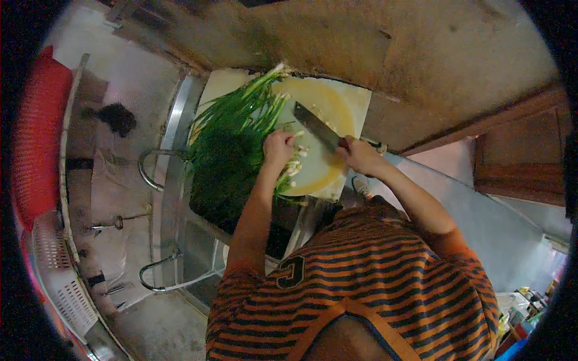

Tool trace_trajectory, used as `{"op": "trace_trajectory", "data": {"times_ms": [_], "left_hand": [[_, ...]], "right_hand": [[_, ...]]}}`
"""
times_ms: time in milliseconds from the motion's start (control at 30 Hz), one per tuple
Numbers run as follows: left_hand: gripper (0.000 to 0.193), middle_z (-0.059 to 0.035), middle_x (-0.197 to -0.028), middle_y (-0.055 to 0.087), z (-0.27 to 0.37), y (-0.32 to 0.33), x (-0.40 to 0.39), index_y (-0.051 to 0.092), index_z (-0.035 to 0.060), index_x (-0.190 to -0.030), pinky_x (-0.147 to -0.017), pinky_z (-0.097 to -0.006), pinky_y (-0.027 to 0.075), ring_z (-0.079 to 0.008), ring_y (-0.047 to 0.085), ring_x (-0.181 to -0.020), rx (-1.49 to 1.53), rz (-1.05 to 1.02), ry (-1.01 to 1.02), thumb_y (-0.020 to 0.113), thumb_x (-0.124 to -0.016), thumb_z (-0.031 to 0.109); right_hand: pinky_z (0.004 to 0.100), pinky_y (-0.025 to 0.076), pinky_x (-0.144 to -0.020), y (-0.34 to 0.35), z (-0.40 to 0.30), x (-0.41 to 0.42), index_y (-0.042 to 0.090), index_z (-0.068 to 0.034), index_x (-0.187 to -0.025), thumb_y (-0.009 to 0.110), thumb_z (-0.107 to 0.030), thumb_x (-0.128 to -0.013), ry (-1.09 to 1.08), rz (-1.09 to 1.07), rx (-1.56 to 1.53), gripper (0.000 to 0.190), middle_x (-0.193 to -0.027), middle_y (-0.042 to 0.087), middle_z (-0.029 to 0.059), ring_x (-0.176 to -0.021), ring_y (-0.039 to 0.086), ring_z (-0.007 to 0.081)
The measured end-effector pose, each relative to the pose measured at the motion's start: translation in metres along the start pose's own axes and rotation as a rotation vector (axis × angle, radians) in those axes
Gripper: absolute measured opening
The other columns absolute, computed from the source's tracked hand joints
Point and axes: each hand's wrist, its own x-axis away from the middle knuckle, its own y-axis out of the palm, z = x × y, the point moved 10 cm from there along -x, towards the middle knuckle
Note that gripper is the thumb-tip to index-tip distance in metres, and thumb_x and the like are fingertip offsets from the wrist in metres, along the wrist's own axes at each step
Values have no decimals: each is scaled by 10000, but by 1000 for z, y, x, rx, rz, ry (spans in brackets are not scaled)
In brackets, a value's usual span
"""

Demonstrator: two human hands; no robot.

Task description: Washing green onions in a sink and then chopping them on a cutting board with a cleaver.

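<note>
My right hand (361, 155) grips the dark handle of a broad kitchen knife (316, 125). Its blade slants up and left across a pale cutting board (323, 169) with a yellow-stained ring. On the board's left part lies a big heap of scallions (230, 144), their white root ends facing right and their green leaves to the left. My left hand (279, 146) rests at the white ends, a single scallion end (299, 133) showing at its fingertips. Small pale trimmings (328, 122) are scattered beyond the blade.
Left of the board is a steel sink (198, 252) with two curved faucets (146, 169). A red plastic basket (40, 140) and a white perforated basket (74, 300) stand at the far left. A wooden panel (316, 40) rises behind the board. Assorted goods (519, 311) sit at the lower right.
</note>
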Motion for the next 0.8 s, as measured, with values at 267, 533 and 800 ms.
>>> {"op": "trace_trajectory", "data": {"times_ms": [267,533,800], "left_hand": [[206,-84,-970,539,25,-57,-49,645,61,-830,-803,-402,400,-284,467,-969,-250,304,69,675,-683,203],[219,-86,-962,549,24,-30,-42,614,31,-835,-825,-425,383,-296,462,-981,-299,179,199,682,-658,141],[144,-177,-815,578,7,-7,-3,578,24,-807,-685,-436,434,-374,536,-806,97,70,30,628,-673,21]], "right_hand": [[438,435,-677,-5,15,16,471,39,-929,492,-264,-866,62,85,-99,311,-817,576,254,-797,562,400],[463,445,-689,-2,25,19,485,23,-944,511,-250,-850,91,107,-134,290,-821,581,255,-801,566,407],[501,458,-651,-11,12,35,466,7,-972,504,-246,-847,27,139,-125,285,-768,580,264,-733,569,432]]}}
